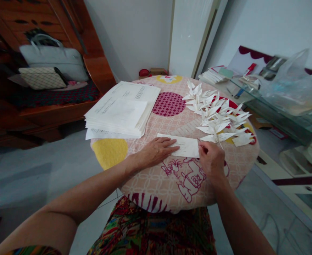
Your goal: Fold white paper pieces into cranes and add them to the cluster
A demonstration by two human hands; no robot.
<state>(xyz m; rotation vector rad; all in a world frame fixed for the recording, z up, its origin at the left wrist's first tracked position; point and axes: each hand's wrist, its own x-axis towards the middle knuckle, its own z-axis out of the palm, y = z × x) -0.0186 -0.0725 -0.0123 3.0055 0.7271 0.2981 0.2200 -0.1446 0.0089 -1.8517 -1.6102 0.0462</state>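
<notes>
A folded white paper strip [186, 144] with some print on it lies on the cloth-covered round table [150, 184] in front of me. My left hand [157, 151] rests flat on its left part, fingers stretched out over the paper. At the strip's right end, my right hand [211, 156] is closed in a pinch on the paper's edge; the fingertips partly hide that corner. Just beyond the right hand lies a pile of folded white paper pieces [214, 113] with pointed ends. A thick stack of printed paper sheets [118, 109] sits at the table's far left.
To the right stands a glass-topped table [280, 109] with plastic bags [294, 88] and papers on it. A wooden bench [97, 71] at the left holds a grey handbag [55, 60] and a checked pouch [41, 78]. A white wall closes off the back.
</notes>
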